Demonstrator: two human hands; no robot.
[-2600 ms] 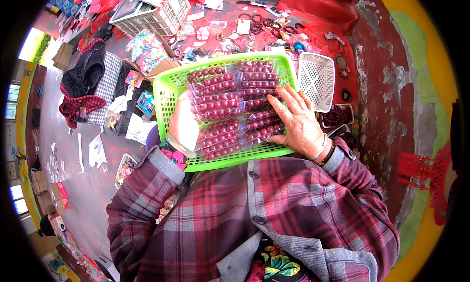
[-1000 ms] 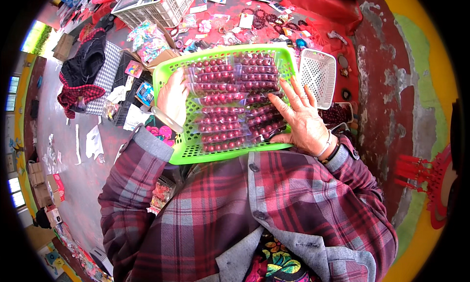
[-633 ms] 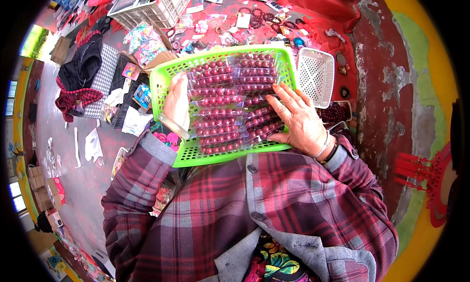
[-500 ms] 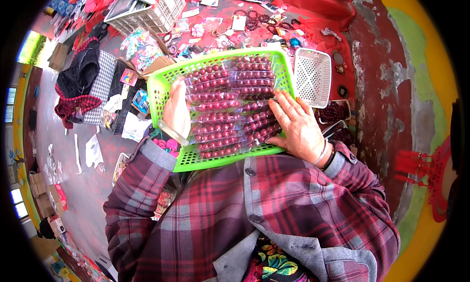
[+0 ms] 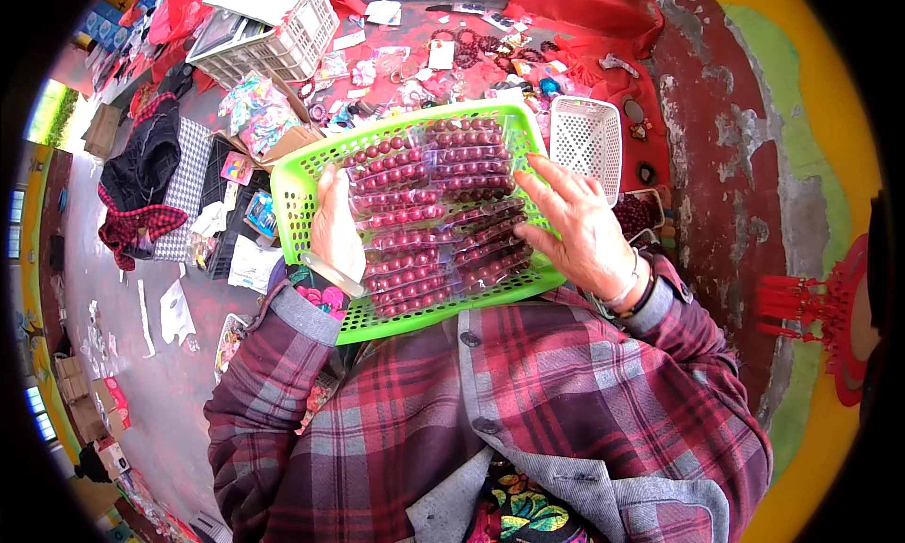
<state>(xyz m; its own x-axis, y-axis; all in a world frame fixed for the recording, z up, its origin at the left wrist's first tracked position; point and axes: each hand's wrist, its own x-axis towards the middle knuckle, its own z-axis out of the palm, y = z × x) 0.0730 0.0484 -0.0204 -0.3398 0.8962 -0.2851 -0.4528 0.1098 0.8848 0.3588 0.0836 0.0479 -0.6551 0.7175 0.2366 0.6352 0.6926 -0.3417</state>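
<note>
Right hand (image 5: pixel 592 246) shifted upward, bagged maroon beads (image 5: pixel 405 215) in green basket (image 5: pixel 302 200)

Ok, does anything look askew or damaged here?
In the green basket, the lower right-column bead packets near the right hand slant upward to the right, unlike the straighter ones above. The dark red wall at right looks damaged: its paint is flaked in patches.

Head fisheye: is looking steeply down from the person's head
Plaid jacket (image 5: pixel 405 392): is filling the near, lower part
Green basket (image 5: pixel 405 322): is sitting close, about mid-view
White crate (image 5: pixel 316 24): is standing farther off, upper left
</note>
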